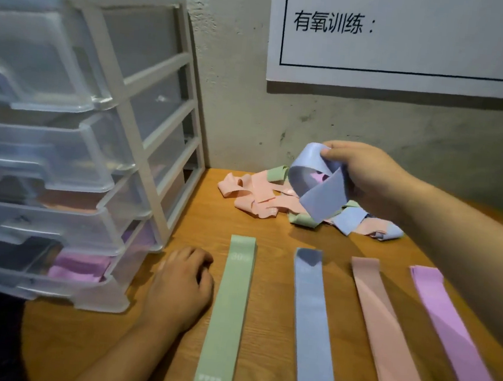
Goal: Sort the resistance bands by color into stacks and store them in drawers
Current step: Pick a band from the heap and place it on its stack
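My right hand (365,173) pinches a blue band (320,194) and holds it looped above a tangled pile of pink, green and blue bands (262,197) near the wall. Flat stacks lie side by side on the wooden table (272,315): a green stack (227,314), a blue stack (312,328), a pink stack (384,332) and a purple stack (457,333). My left hand (182,288) rests on the table with curled fingers, holding nothing, just left of the green stack.
A clear plastic drawer unit (74,130) in a white frame stands at the left, its drawers pulled partly out. The lowest drawer (80,266) holds purple bands. A white paper sign (412,40) hangs on the wall behind the pile.
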